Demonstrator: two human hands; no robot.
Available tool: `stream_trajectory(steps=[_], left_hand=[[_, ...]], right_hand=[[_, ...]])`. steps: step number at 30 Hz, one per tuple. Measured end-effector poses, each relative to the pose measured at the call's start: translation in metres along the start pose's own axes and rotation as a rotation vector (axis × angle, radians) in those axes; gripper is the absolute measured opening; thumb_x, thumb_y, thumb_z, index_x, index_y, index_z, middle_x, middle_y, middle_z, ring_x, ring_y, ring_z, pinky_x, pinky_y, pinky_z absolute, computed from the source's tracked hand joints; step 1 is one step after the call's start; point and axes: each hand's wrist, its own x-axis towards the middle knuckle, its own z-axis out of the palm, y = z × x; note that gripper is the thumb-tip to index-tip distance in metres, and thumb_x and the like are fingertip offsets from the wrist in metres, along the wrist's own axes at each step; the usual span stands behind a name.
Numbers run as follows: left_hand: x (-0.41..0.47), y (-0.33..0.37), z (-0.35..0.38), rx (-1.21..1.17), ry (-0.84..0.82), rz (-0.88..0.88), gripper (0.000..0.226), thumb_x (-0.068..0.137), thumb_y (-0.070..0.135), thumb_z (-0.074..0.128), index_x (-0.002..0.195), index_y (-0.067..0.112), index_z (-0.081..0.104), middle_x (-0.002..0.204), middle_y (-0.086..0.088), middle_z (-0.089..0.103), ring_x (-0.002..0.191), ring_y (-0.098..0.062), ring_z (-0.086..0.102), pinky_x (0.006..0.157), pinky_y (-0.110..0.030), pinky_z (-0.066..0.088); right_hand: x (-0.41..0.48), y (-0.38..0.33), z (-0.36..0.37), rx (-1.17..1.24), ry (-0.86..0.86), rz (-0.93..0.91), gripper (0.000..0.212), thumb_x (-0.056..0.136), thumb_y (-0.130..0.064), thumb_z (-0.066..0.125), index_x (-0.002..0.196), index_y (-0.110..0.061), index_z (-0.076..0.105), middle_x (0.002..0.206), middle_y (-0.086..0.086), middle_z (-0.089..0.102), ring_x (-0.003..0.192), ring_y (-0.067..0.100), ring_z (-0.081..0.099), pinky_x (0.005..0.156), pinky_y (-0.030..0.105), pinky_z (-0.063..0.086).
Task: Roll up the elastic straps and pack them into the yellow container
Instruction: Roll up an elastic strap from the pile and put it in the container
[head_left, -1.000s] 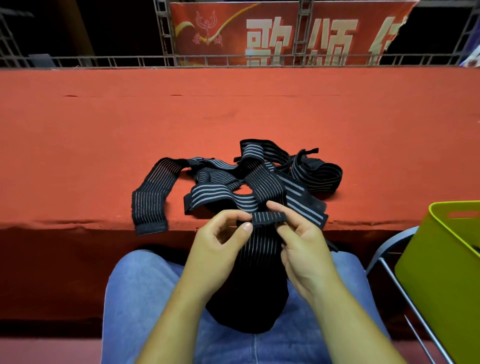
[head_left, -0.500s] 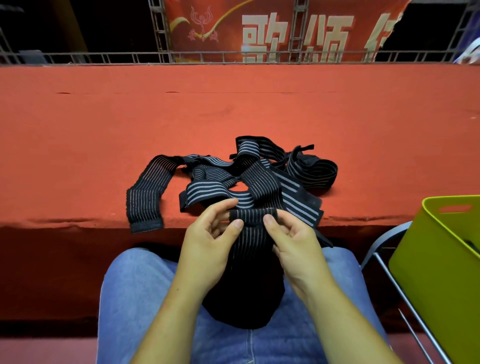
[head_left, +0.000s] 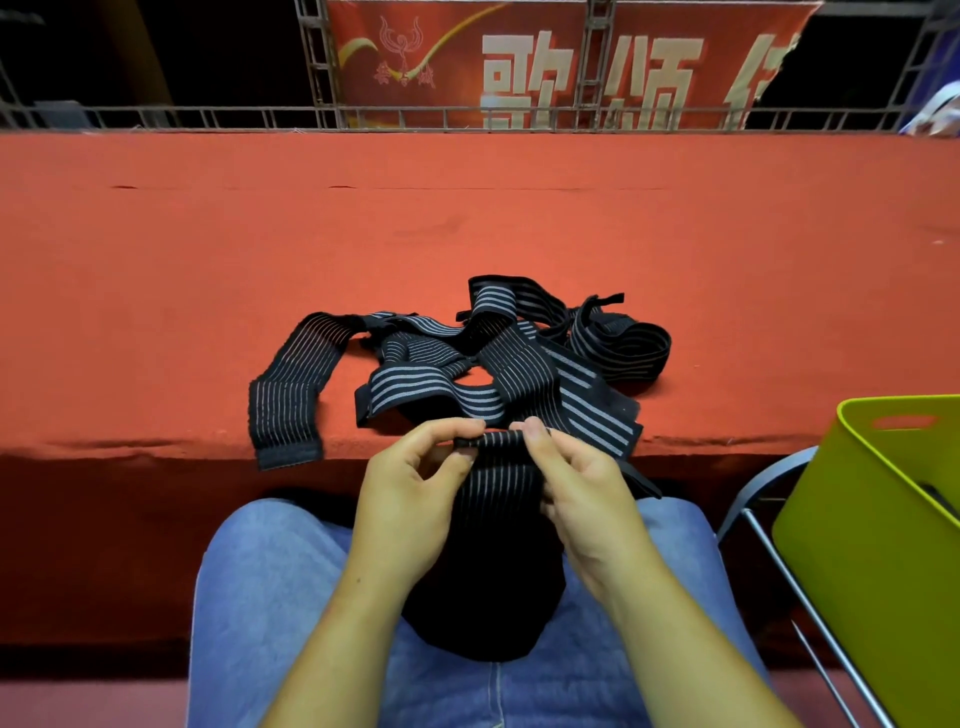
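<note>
A black elastic strap with thin grey stripes (head_left: 498, 483) hangs from my hands down onto my lap. My left hand (head_left: 415, 488) and my right hand (head_left: 576, 488) pinch its folded top end between thumbs and fingertips, just in front of the table edge. Behind them a tangled pile of black striped straps (head_left: 498, 358) lies on the red table (head_left: 208, 270), and one strap end (head_left: 283, 410) droops over the front edge. The yellow container (head_left: 878, 545) stands at the right on a chair; something dark shows inside it.
A metal-framed chair (head_left: 769, 525) carries the container at my right. My knees in blue jeans (head_left: 270, 597) are under the table edge. A metal railing (head_left: 467, 117) and a red banner (head_left: 545, 57) run behind the table.
The strap's end has been folded over tighter. Both hands have drawn closer together at its top, with the fingertips nearly meeting.
</note>
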Motion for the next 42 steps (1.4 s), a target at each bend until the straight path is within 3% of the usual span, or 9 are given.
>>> stream_trajectory(steps=[6, 13, 17, 22, 27, 32, 37, 40, 42], left_hand=[[0.000, -0.005, -0.001, -0.050, -0.038, -0.012, 0.034, 0.092, -0.010, 0.068, 0.096, 0.021, 0.080, 0.113, 0.015, 0.078, 0.105, -0.004, 0.073, 0.092, -0.013, 0.050], [-0.002, -0.003, 0.001, -0.173, -0.073, -0.122, 0.042, 0.096, -0.004, 0.063, 0.126, 0.025, 0.070, 0.120, 0.005, 0.076, 0.115, -0.007, 0.068, 0.097, -0.025, 0.053], [-0.006, 0.004, 0.003, -0.167, -0.097, -0.120, 0.035, 0.096, 0.002, 0.068, 0.123, 0.024, 0.071, 0.107, 0.020, 0.077, 0.102, 0.008, 0.068, 0.087, -0.011, 0.050], [-0.005, 0.003, 0.004, -0.114, -0.070, -0.044, 0.032, 0.094, -0.001, 0.070, 0.119, 0.019, 0.073, 0.112, 0.016, 0.077, 0.105, 0.000, 0.072, 0.089, -0.010, 0.050], [-0.004, 0.001, 0.002, -0.105, -0.031, -0.014, 0.033, 0.095, -0.005, 0.068, 0.113, 0.022, 0.074, 0.108, 0.014, 0.079, 0.107, -0.003, 0.072, 0.091, -0.012, 0.050], [-0.004, -0.005, 0.002, -0.050, -0.015, 0.007, 0.035, 0.093, -0.006, 0.069, 0.104, 0.026, 0.078, 0.103, 0.011, 0.080, 0.101, -0.008, 0.074, 0.091, -0.017, 0.053], [-0.004, -0.007, 0.003, -0.066, -0.020, -0.021, 0.054, 0.084, -0.025, 0.059, 0.093, 0.024, 0.080, 0.109, 0.011, 0.079, 0.111, -0.008, 0.072, 0.098, -0.020, 0.053], [-0.005, -0.006, 0.003, -0.083, -0.028, -0.050, 0.051, 0.092, -0.017, 0.058, 0.110, 0.026, 0.078, 0.112, 0.008, 0.079, 0.111, -0.010, 0.072, 0.099, -0.025, 0.054], [-0.005, -0.008, 0.005, -0.161, -0.023, -0.110, 0.041, 0.100, -0.006, 0.056, 0.118, 0.026, 0.076, 0.114, 0.001, 0.079, 0.111, -0.019, 0.073, 0.099, -0.036, 0.056]], right_hand=[[0.005, 0.004, -0.005, 0.008, 0.040, -0.034, 0.022, 0.102, -0.012, 0.067, 0.120, -0.021, 0.076, 0.109, 0.009, 0.080, 0.112, 0.025, 0.074, 0.112, 0.055, 0.050], [0.004, 0.002, -0.008, -0.013, 0.050, -0.090, 0.036, 0.104, -0.003, 0.060, 0.131, -0.025, 0.071, 0.118, 0.006, 0.079, 0.119, 0.021, 0.072, 0.115, 0.051, 0.048], [0.002, -0.001, -0.008, 0.001, 0.033, -0.101, 0.041, 0.104, 0.003, 0.057, 0.133, -0.024, 0.069, 0.120, 0.007, 0.078, 0.120, 0.023, 0.071, 0.114, 0.052, 0.048], [-0.001, -0.003, -0.007, 0.023, 0.008, -0.058, 0.040, 0.104, 0.002, 0.056, 0.133, -0.023, 0.069, 0.120, 0.007, 0.078, 0.121, 0.022, 0.071, 0.113, 0.050, 0.049], [-0.006, -0.005, -0.003, 0.034, -0.051, 0.109, 0.023, 0.108, -0.021, 0.056, 0.120, -0.015, 0.075, 0.115, 0.008, 0.079, 0.113, 0.023, 0.074, 0.112, 0.052, 0.051], [-0.005, -0.003, 0.000, 0.038, -0.049, 0.094, 0.050, 0.094, -0.052, 0.063, 0.114, -0.008, 0.077, 0.111, 0.014, 0.080, 0.111, 0.030, 0.075, 0.107, 0.052, 0.054], [0.000, 0.003, -0.002, -0.006, -0.012, 0.033, 0.019, 0.106, -0.021, 0.061, 0.118, -0.018, 0.076, 0.113, 0.010, 0.080, 0.116, 0.027, 0.073, 0.112, 0.054, 0.050], [0.000, 0.003, -0.003, -0.033, -0.005, -0.004, 0.023, 0.106, -0.018, 0.061, 0.124, -0.024, 0.072, 0.114, 0.010, 0.079, 0.116, 0.027, 0.073, 0.111, 0.055, 0.051], [0.000, 0.003, -0.004, -0.056, 0.013, -0.040, 0.025, 0.107, -0.018, 0.061, 0.126, -0.029, 0.072, 0.116, 0.007, 0.079, 0.117, 0.025, 0.072, 0.111, 0.054, 0.051]])
